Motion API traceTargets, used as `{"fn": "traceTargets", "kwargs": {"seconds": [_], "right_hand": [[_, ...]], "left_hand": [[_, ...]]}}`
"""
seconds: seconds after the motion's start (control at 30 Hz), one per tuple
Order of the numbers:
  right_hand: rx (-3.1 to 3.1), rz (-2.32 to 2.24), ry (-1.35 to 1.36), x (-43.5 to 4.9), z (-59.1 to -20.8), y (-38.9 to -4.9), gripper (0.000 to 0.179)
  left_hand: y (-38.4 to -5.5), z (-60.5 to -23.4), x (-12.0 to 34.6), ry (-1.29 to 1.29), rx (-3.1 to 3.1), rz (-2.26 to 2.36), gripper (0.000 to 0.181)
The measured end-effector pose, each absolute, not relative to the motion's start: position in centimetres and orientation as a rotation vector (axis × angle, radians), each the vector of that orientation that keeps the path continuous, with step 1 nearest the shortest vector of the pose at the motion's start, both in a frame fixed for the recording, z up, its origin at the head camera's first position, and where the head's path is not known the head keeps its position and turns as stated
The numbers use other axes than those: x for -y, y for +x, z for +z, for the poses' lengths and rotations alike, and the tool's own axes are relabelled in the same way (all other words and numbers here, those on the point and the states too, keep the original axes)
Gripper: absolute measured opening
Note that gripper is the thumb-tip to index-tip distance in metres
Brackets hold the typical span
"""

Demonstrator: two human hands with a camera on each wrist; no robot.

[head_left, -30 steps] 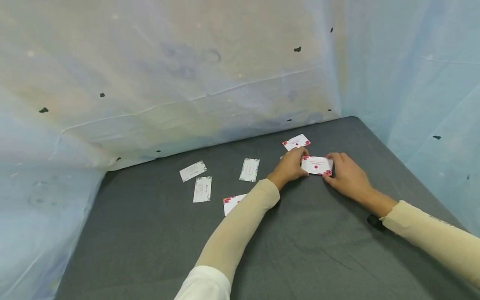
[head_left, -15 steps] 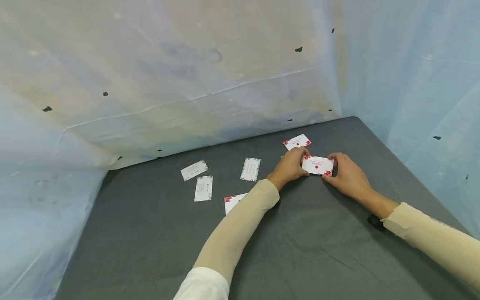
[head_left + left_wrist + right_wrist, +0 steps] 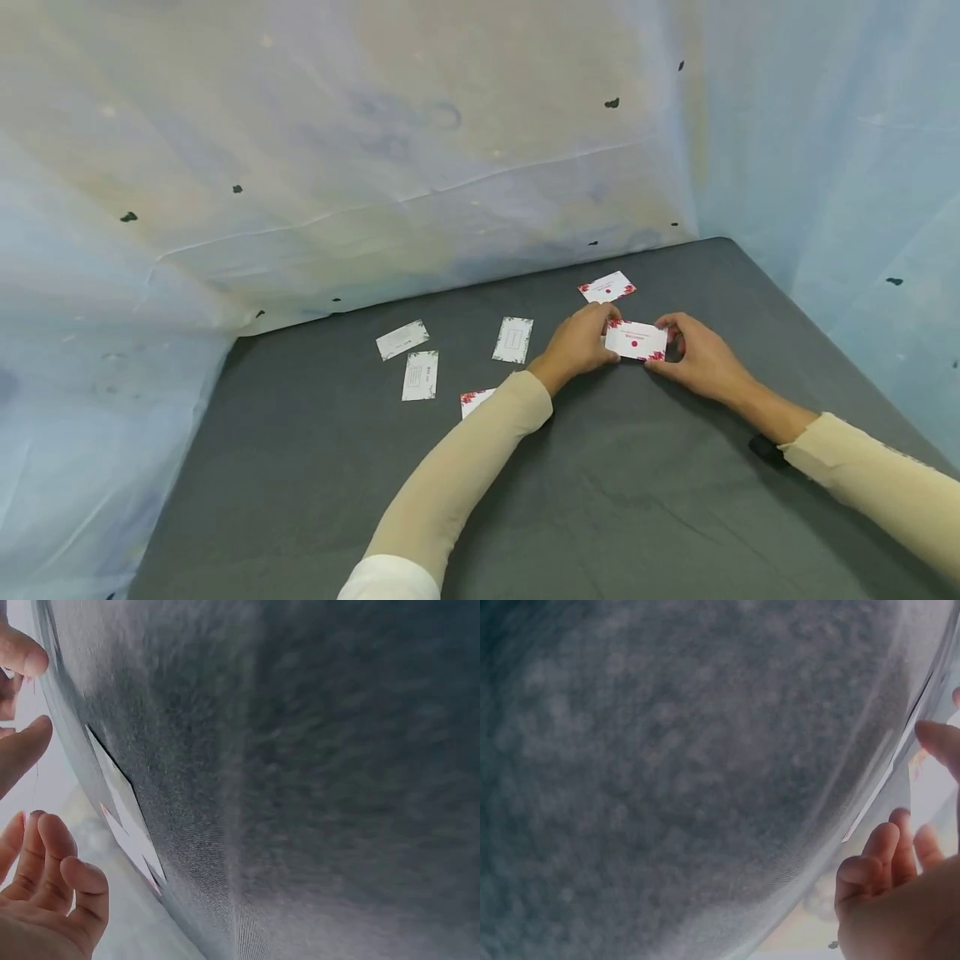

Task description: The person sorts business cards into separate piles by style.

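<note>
Both hands hold a small white card (image 3: pixel 636 340) with red flowers at its corners and a red dot, long side across. My left hand (image 3: pixel 579 342) pinches its left end between thumb and fingers, and my right hand (image 3: pixel 699 354) pinches its right end. The card is raised over the grey table. Just behind it lies a similar red-flowered card (image 3: pixel 607 287). Another red-flowered card (image 3: pixel 476 400) is partly hidden under the left forearm. In the left wrist view the left hand (image 3: pixel 56 892) has its lower fingers curled; the right wrist view catches the right hand (image 3: pixel 896 874) at its edge.
To the left lie white cards with grey-green leaf corners: an upright one (image 3: pixel 513 340), a slanted one (image 3: pixel 402 340) and one with printed lines (image 3: pixel 420 376). The grey table (image 3: pixel 315 492) meets pale patterned cloth walls (image 3: pixel 420 125) at the back and sides.
The head view has shifted a little. Against the cards on the table, both hands and the held card have moved slightly left; the grip stays the same.
</note>
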State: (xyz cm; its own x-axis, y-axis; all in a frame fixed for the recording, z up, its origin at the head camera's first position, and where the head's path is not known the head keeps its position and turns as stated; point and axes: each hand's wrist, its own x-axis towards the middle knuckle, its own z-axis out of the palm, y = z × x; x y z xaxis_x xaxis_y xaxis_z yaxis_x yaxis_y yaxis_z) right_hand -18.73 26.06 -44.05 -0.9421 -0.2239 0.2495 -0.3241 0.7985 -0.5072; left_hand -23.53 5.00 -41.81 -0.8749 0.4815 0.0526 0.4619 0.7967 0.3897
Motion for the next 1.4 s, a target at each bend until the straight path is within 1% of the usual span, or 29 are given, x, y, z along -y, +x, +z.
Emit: {"fn": "traceTargets", "kwargs": {"seconds": [0.33,0.5,0.7,0.93,1.4], "right_hand": [[2.817,0.852,0.566,-26.4,-44.3,-19.0,0.057],[2.872,0.865,0.577,-26.4,-44.5,-19.1,0.058],[2.906,0.857,0.611,-26.2,-44.8,-19.1,0.059],[2.901,0.836,0.635,-25.7,-44.7,-19.0,0.058],[2.888,0.826,0.763,-23.7,-44.7,-18.3,0.058]], "left_hand": [[-21.6,-42.0,-4.5,0.716,-2.965,0.58,0.053],[-20.8,-42.1,-4.2,0.708,-2.981,0.562,0.052],[-20.1,-43.2,-4.0,0.694,-3.061,0.464,0.051],[-19.4,-43.3,-3.6,0.735,-3.105,0.416,0.051],[-18.0,-43.1,-0.3,0.791,-3.049,0.411,0.054]]}}
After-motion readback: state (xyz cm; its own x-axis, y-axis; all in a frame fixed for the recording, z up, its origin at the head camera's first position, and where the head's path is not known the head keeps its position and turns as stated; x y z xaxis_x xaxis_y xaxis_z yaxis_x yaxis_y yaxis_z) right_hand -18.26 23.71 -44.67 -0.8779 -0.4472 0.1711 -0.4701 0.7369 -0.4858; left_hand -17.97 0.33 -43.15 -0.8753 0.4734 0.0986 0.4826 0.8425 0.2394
